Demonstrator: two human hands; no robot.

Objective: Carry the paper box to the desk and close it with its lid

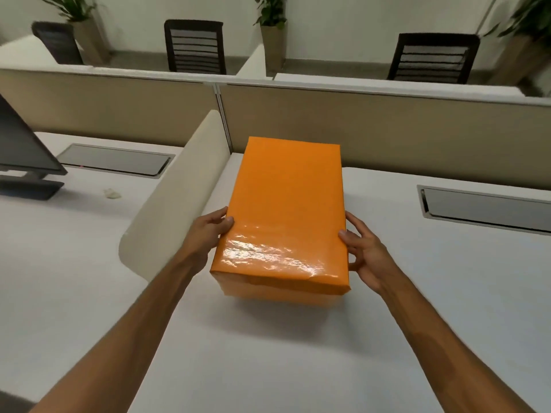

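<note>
At the far left a dark monitor [21, 144] stands on its base on the neighbouring white desk, with a small crumpled scrap [112, 193] lying near it and a grey cable hatch [114, 160] set into the top behind. A rounded cream divider [176, 198] rises between that desk and the white surface [268, 353] in front of the person. Just right of the divider, the left hand [208, 234] presses against the left side of the orange paper box [284, 216], thumb lying on the top edge and fingers hidden down the side, so its grip is closed on the box. The box sits in the middle of the view with its lid [289, 189] on, the lid's glossy wrapping catching light along the near edge and slightly wrinkled at the near right corner. The base shows below the lid at the front; whether it rests fully on the surface or is held just above it cannot be told. The right hand [365, 251] holds the box's right side, thumb on the top edge and fingers curled beside the wall, its grip likewise holding the box. Further right, a second cable hatch [483, 208] is set into the surface. Beyond the beige partition [357, 126] stand two black chairs [195, 46] and potted plants [272, 31] along the wall.
</note>
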